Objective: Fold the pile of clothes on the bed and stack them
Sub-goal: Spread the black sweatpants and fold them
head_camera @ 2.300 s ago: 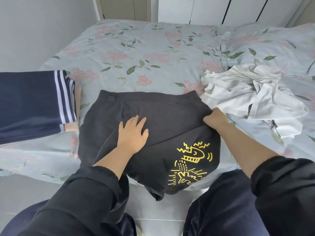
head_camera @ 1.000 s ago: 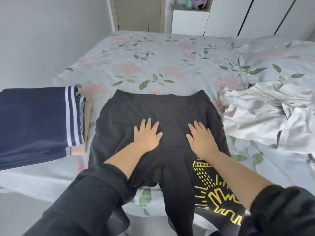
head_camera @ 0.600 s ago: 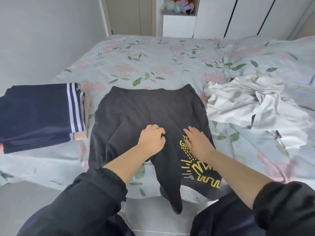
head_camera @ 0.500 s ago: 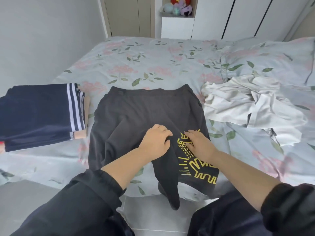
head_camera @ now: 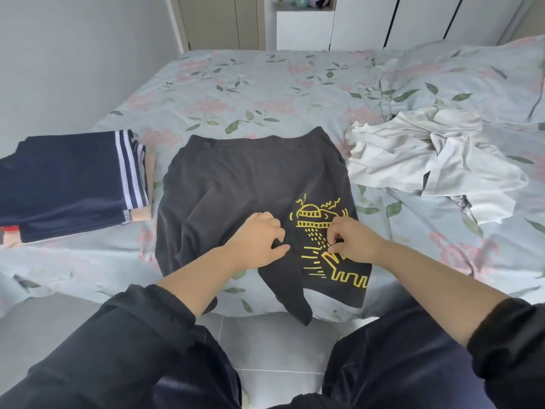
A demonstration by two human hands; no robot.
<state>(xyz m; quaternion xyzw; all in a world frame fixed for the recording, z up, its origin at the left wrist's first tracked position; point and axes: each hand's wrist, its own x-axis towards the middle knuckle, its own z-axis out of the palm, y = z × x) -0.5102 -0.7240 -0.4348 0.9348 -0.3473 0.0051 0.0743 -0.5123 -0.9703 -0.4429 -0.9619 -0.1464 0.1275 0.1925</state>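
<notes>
Gripping black shorts (head_camera: pixel 236 178) mid-seam: left hand (head_camera: pixel 256 240) fingers curled round fabric; right hand (head_camera: pixel 356 240) fingertips apparently pinching the yellow print (head_camera: pixel 309 215).

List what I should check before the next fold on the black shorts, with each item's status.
1. Left hand grips the black shorts near the crotch: ok.
2. Right hand pinches fabric at the yellow print: ok.
3. Waistband lies flat on the bed: ok.
4. Whole garment on the bed: not ok, one leg hangs over the near edge.
5. Shorts apart from the white pile: cannot tell, the edges meet.
6. Folded navy stack apart from the shorts: ok.
</notes>
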